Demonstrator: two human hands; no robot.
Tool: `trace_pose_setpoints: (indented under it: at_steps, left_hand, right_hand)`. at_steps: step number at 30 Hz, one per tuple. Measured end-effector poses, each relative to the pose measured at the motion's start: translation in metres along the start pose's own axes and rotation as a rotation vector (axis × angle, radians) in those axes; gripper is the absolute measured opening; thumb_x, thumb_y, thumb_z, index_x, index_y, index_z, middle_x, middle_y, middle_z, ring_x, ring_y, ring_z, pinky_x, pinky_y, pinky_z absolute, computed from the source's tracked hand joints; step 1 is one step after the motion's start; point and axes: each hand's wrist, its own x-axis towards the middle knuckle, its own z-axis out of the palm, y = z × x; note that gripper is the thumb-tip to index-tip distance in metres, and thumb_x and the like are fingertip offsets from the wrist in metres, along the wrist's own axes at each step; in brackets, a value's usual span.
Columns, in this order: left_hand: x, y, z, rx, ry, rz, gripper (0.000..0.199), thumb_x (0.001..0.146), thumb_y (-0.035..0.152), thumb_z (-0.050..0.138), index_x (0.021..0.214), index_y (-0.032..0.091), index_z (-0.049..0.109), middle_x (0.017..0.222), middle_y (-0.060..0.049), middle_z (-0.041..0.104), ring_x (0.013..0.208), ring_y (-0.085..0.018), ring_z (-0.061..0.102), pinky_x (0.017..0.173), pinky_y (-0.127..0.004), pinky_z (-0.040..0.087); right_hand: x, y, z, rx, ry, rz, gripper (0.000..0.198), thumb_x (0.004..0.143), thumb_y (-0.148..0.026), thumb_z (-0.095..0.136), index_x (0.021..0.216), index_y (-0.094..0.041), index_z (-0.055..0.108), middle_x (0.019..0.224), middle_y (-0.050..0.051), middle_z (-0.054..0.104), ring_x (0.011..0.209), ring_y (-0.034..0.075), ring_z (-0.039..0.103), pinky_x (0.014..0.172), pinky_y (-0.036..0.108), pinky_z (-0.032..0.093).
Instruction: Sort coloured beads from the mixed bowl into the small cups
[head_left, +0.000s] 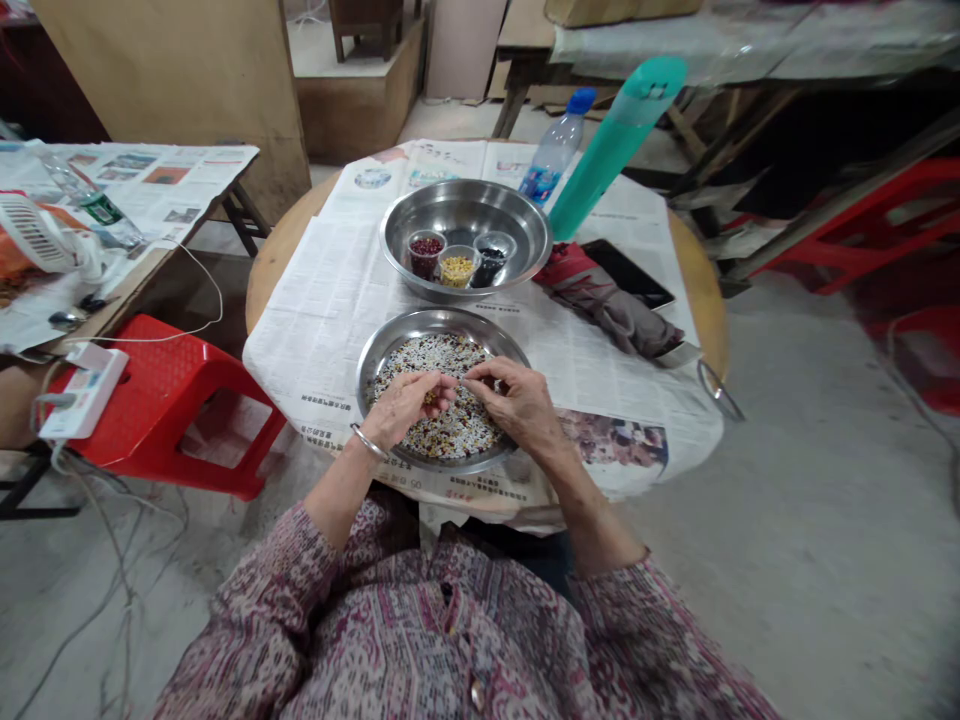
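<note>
A shallow metal dish (pixel 365 370) stands near the front of the round table, covered inside with mixed grains (pixel 442 437) in white, yellow and dark colours. Over it, my left hand (pixel 412 402) is curled, with some yellow kernels (pixel 431 397) showing in its fingers. My right hand (pixel 517 400) meets it at the fingertips, thumb and forefinger pinched; whatever they hold is too small to make out. Behind lies a larger metal basin (pixel 465 200) containing three clear cups: one of dark red beans (pixel 426 258), one of yellow kernels (pixel 457 270), one of black beans (pixel 491 263).
Newspaper (pixel 315 300) covers the table. At its back right are a plastic bottle (pixel 555 145), a tall teal container (pixel 619 140), a folded umbrella (pixel 615 305) and a dark phone (pixel 626 272). On the left, a red stool (pixel 180 400) bears a power strip (pixel 84 390).
</note>
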Motion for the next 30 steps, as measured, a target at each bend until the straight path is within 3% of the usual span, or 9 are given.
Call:
trace_pose_setpoints:
  at_steps: [6,11,21,30]
  left_hand:
    - [-0.0014,-0.0011,0.0003,-0.065,-0.080,-0.025,0.026,0.095,0.031,0.054,0.088,0.012,0.069,0.080,-0.007,0.068,0.072,-0.012,0.062,0.068,-0.023,0.047]
    - [-0.0010,-0.0027,-0.0006,-0.094,-0.080,-0.017,0.025,0.094,0.032,0.057,0.087,0.010,0.069,0.080,-0.008,0.068,0.069,-0.012,0.064,0.071,-0.026,0.051]
    - [-0.0006,-0.0032,-0.0016,-0.076,-0.071,0.016,0.026,0.093,0.033,0.059,0.090,0.011,0.073,0.085,-0.010,0.069,0.075,-0.014,0.064,0.079,-0.031,0.053]
    - [0.0024,-0.0059,-0.0032,-0.097,-0.073,0.033,0.024,0.093,0.027,0.058,0.091,0.008,0.073,0.087,-0.011,0.071,0.079,-0.014,0.066,0.082,-0.033,0.053]
  right_hand:
    - [-0.0010,-0.0026,-0.0012,0.236,-0.074,-0.052,0.014,0.085,-0.037,0.068,0.085,-0.024,0.075,0.087,0.004,0.073,0.081,0.019,0.067,0.078,0.036,0.053]
    - [-0.0008,-0.0001,0.0018,0.242,-0.124,-0.035,0.015,0.086,-0.036,0.067,0.089,-0.026,0.077,0.092,0.005,0.075,0.085,0.019,0.068,0.081,0.037,0.054]
    - [-0.0005,-0.0057,-0.0031,0.180,-0.109,0.019,0.018,0.087,-0.028,0.060,0.089,-0.023,0.076,0.086,0.004,0.074,0.082,0.018,0.067,0.077,0.033,0.052]
    - [-0.0024,0.0006,-0.0019,0.283,-0.058,0.131,0.018,0.084,-0.032,0.062,0.088,-0.023,0.077,0.078,0.000,0.073,0.067,0.014,0.060,0.066,0.028,0.046]
